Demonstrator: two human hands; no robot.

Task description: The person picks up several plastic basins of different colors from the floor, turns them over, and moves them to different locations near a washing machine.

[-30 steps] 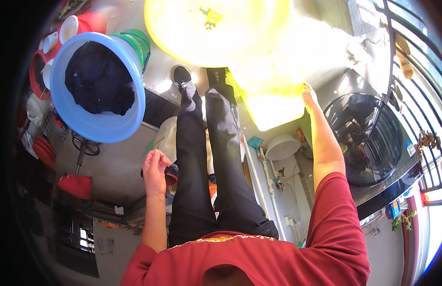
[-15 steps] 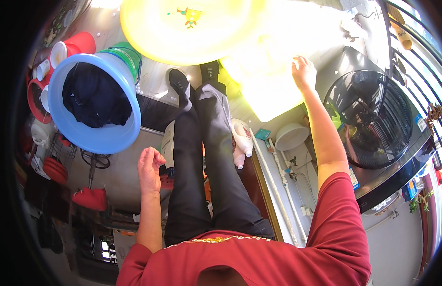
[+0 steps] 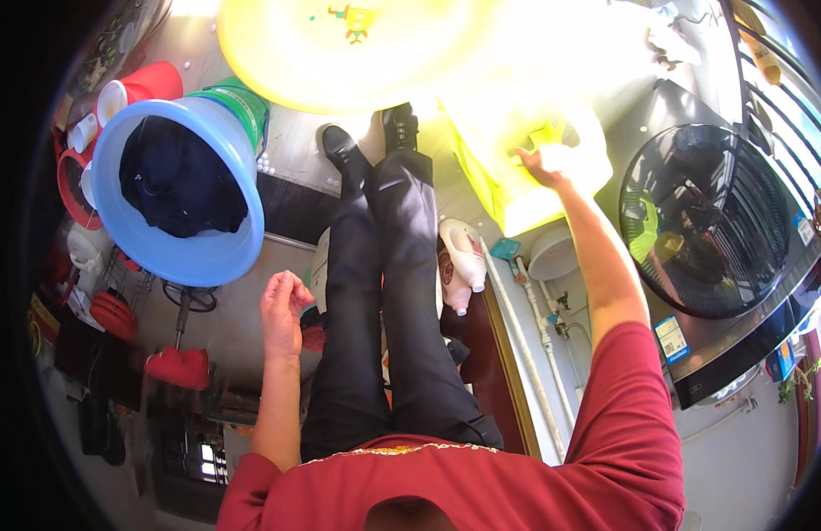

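Note:
My right hand (image 3: 543, 166) reaches over a bright yellow bucket-like container (image 3: 499, 190). Its thumb stands apart from the fingers, and I see nothing held. Strong glare washes out the fingers and much of the container, so I cannot tell whether they touch. My left hand (image 3: 282, 310) hovers left of my legs, fingers curled in, with nothing visible in it. Beyond my feet lies a large yellow basin (image 3: 340, 75) with a cartoon print. To the left, a light blue basin (image 3: 242, 234) holds dark cloth (image 3: 180, 177).
On the right stands a black top-loading washing machine (image 3: 707, 221) with a dark see-through lid. White bottles (image 3: 464, 252) stand beside my legs, near white pipes (image 3: 539, 372). A green bucket (image 3: 242, 106) is behind the blue basin. Metal railings (image 3: 782, 106) line the far right.
My right hand has moved down and slightly left over the yellow container, its thumb now apart. The container appears tilted differently. My left fingers have curled tighter. The view has shifted slightly.

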